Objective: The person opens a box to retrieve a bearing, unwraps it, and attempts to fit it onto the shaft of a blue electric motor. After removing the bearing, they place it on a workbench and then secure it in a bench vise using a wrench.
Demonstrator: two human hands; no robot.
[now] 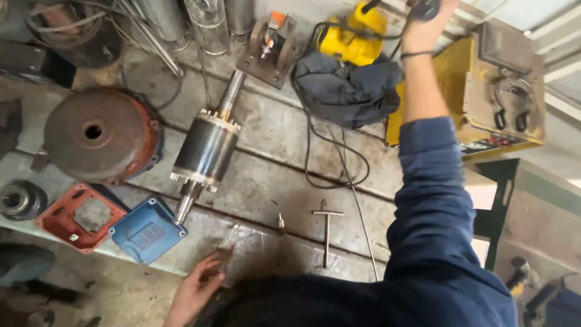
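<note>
At the top right of the frame the right hand (425,21) reaches far up, fingers wrapped around a dark object (423,8) that is cut off by the frame edge; what it is cannot be told. A black cable (339,27) runs from near that hand across a yellow power tool (354,36), which sits against a crumpled dark blue cloth (346,88).

At the bottom centre the left hand (195,290) rests at the near edge of the workbench (266,181), fingers loosely curled about a small flat dark piece (224,259); how firmly it is held cannot be told.

The bench is worn grey metal, scratched and grooved. In its middle lies a motor rotor (206,151), a smooth dark cylinder on a steel shaft, pointing up toward a rusty bearing bracket (269,51). To the left sits a round rusty end bell (100,133) with a centre hole. Below it lie a red square cover frame (75,218) and a blue cover (147,231). A T-handle wrench (327,233) lies lower centre, beside a small bolt (281,222). A yellow metal box (484,97) stands at right.
</note>
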